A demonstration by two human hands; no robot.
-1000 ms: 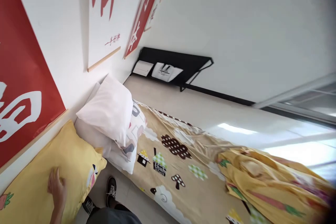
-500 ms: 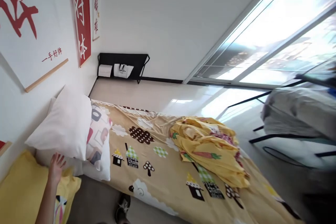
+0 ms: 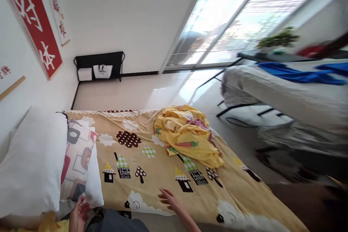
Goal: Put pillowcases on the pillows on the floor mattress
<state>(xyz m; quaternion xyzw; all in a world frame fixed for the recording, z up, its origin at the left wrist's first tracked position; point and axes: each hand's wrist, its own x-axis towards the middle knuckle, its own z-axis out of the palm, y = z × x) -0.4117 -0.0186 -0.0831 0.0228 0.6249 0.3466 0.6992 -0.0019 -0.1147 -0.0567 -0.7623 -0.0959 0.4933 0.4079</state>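
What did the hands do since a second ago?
The left hand came off the yellow pillow and now hovers open below the patterned pillow. The right hand came into view, open, over the bed sheet near its edge. The view swung right. The white pillow and crumpled yellow blanket lie where they were.

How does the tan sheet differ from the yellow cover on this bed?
The tan sheet lies spread flat; the yellow cover sits bunched in a heap on it. The sheet shows houses, mushrooms and clouds; the cover shows carrots. The right hand is at the sheet's near edge, apart from the cover. Both are printed fabrics.
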